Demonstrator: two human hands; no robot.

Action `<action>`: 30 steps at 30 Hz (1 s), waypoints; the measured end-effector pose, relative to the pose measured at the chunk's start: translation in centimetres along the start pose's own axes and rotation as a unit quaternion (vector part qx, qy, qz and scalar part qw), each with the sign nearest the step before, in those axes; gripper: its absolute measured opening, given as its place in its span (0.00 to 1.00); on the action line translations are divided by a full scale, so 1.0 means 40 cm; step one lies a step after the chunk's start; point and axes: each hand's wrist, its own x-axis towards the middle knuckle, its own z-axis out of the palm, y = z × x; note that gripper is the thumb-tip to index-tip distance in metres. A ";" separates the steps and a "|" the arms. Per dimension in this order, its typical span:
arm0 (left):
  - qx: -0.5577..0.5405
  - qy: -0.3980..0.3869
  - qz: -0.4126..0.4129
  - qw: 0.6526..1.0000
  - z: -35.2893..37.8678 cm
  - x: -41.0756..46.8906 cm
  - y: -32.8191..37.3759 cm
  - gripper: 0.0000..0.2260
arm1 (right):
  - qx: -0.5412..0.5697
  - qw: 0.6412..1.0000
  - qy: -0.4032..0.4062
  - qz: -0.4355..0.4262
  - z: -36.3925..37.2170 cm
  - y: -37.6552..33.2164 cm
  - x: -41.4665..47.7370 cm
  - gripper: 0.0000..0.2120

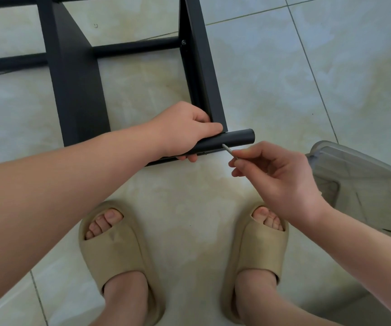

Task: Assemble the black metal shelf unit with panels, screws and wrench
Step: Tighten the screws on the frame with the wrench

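The black metal shelf unit (77,74) lies on the tiled floor, with two flat panels and round crossbars between them. My left hand (185,130) grips the near black tube (234,137) where it meets the end of the right panel (204,67). My right hand (274,170) pinches a thin silver wrench (227,148), whose tip touches the side of that tube. A screw head (183,42) shows on the right panel at the far crossbar.
A translucent grey plastic bin (359,182) sits on the floor at the right, close to my right wrist. My two feet in beige slippers (117,250) stand just below the tube. A small metal part (95,25) lies on the tile inside the frame.
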 end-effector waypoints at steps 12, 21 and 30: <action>-0.009 -0.003 -0.007 1.000 -0.003 0.003 -0.003 0.16 | 0.041 0.998 0.007 0.050 0.035 -0.014 0.024 0.11; -0.006 -0.011 -0.006 1.000 -0.003 0.000 0.000 0.17 | 0.079 0.994 0.029 0.072 0.049 -0.010 0.036 0.09; -0.007 -0.015 -0.008 1.000 -0.004 0.002 0.002 0.16 | 0.071 0.995 0.017 0.064 0.045 -0.004 0.042 0.10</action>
